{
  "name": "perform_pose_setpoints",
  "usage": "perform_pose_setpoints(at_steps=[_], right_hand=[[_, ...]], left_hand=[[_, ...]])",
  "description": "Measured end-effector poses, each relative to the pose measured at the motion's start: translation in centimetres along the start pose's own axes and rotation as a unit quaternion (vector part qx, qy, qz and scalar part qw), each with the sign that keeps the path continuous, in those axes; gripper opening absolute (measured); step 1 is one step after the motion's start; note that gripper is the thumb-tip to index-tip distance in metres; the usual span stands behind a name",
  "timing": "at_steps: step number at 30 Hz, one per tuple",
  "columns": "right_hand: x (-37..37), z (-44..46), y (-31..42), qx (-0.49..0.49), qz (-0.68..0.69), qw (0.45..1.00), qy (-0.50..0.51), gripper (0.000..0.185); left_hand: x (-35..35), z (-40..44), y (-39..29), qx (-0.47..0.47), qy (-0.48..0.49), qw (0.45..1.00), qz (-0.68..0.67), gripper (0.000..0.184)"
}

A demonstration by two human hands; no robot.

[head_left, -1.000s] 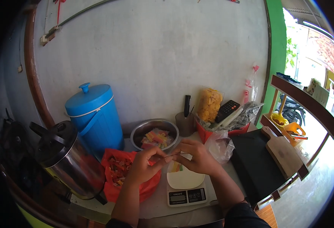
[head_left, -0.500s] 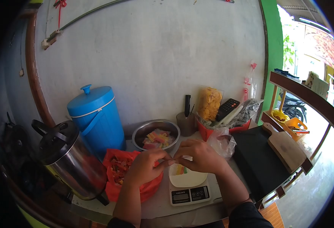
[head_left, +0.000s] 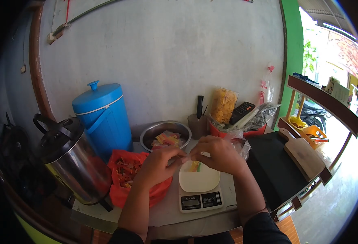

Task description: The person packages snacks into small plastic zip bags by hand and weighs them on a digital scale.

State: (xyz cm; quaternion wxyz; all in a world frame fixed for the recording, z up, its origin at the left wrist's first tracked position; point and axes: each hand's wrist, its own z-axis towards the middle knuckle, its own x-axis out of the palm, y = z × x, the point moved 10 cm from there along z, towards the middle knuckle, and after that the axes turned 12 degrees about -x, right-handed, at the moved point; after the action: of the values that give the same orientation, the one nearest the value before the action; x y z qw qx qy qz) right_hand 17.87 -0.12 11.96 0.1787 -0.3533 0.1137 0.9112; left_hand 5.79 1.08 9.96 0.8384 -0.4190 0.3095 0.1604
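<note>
**Two-handed fingertip work on a clear packet above the scale**

The left hand [head_left: 158, 166] and the right hand [head_left: 219, 155] meet in front of the body. Both are in a pinch grip, with thumbs and index fingers closed on what appears to be the upper edge of a small clear packet [head_left: 195, 166]. Yellow and green strips show below the fingertips, at the far side of the white weighing tray [head_left: 199, 181]. Whether the packet touches the tray cannot be determined. The digital scale [head_left: 201, 202] sits under the tray; its display is unreadable.

Step in hand, as judged: handling of the packet's edge. Whether the edge is open or closed cannot be confirmed. The next move calls for light, matched fingertip pressure and a level packet, so that the film does not slip and the strips stay inside.

Adjacent items: the red plastic bag [head_left: 120, 196], holding small red and orange pieces [head_left: 127, 173], stands beside the left forearm. The steel bowl [head_left: 145, 137], holding filled packets [head_left: 167, 139], lies beyond the left hand. A crumpled clear bag [head_left: 244, 149] lies just beside the right hand.
</note>
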Motion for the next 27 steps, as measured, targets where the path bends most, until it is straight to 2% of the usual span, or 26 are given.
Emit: perform_pose_setpoints(at_steps=[4,13,17,27], right_hand=[[-0.6,0.3,1.1,-0.01,-0.007,1.0,-0.019,0.007],[-1.2,0.3,2.2,-0.024,0.033,0.999,-0.022,0.007],[-1.7,0.4,2.4,-0.042,0.04,0.996,-0.062,0.007],[-1.3,0.3,1.9,-0.007,0.039,0.999,-0.037,0.008]], left_hand=[[-0.7,-0.3,-0.1,-0.018,-0.018,1.0,0.009,0.011],[-1.0,-1.0,-2.3,0.109,-0.056,0.992,0.017,0.009],[-1.4,-1.0,-1.9,0.076,-0.072,0.994,-0.006,0.009],[-1.3,-0.6,-1.1,0.054,-0.07,0.996,-0.011,0.014]])
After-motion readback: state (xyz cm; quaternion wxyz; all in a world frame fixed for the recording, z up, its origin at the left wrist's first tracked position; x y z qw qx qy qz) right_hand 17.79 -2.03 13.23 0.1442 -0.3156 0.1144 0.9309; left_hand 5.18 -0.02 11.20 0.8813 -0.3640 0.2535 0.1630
